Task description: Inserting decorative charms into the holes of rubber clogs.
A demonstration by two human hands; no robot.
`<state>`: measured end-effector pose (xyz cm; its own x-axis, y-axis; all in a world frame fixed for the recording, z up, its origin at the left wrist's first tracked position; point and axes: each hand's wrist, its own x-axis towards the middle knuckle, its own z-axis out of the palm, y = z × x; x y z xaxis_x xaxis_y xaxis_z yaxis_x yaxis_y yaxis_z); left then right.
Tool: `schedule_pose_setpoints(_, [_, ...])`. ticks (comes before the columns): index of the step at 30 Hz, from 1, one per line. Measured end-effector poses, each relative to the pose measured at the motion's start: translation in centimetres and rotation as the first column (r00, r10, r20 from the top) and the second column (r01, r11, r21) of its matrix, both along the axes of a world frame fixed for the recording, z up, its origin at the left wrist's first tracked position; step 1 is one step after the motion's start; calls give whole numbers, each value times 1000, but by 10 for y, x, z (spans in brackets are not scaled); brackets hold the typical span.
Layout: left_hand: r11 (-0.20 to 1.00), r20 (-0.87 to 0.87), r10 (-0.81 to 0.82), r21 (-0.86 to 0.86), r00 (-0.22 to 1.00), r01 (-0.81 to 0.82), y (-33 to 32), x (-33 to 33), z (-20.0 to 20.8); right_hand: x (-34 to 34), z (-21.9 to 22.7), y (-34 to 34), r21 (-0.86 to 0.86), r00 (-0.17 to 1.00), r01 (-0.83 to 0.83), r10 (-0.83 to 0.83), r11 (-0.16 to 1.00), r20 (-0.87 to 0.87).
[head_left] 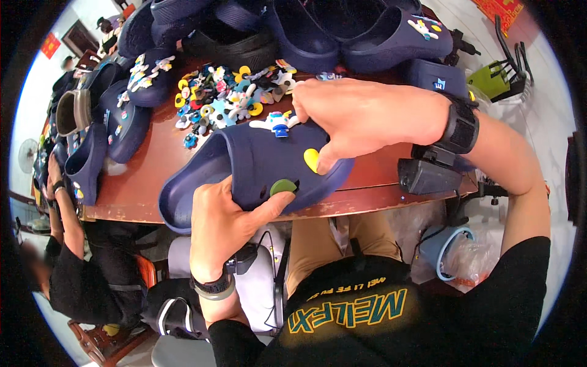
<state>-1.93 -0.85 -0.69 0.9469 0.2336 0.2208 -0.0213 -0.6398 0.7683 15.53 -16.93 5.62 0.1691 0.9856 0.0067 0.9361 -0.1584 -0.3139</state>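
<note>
A navy clog point(254, 160) is held over the table's near edge, its heel opening toward the left. My left hand point(217, 223) is closed on the clog's near side, with the thumb by a round green shoe charm point(282, 187) partly covering a hole. Around the toe end wraps my right hand point(373, 116), its thumb touching the clog next to a yellow oval charm point(311, 159). A white charm with a blue body point(280, 125) sits on the upper's far side. The fingers of both hands are partly hidden behind the clog.
Loose colourful charms point(226, 98) are heaped on the red-brown table point(373, 177) beyond the clog. More navy clogs point(306, 37) are stacked at the back and along the left. A co-worker's hand point(54, 172) shows at far left. A blue bucket point(445, 254) stands below right.
</note>
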Motion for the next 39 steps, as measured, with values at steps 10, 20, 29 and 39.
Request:
schedule_pose_setpoints(10, [998,-97,-10,-62,995,4,1,5,6,-3,-9,-14,16,987,139,-137,990,-88])
schedule_pose_setpoints(20, [989,-177,-69,-142,982,44,18,-2,12,67,-54,-52,278,713,649,-438,708,-547])
schedule_pose_setpoints(29, [965,-218,45,-244,975,-99,6,-4,19,64,-89,-41,281,927,339,-370,898,62])
schedule_pose_setpoints(39, [974,-145,8,-223,989,-40,13,-3,12,24,-62,-34,373,629,594,-122,713,-768])
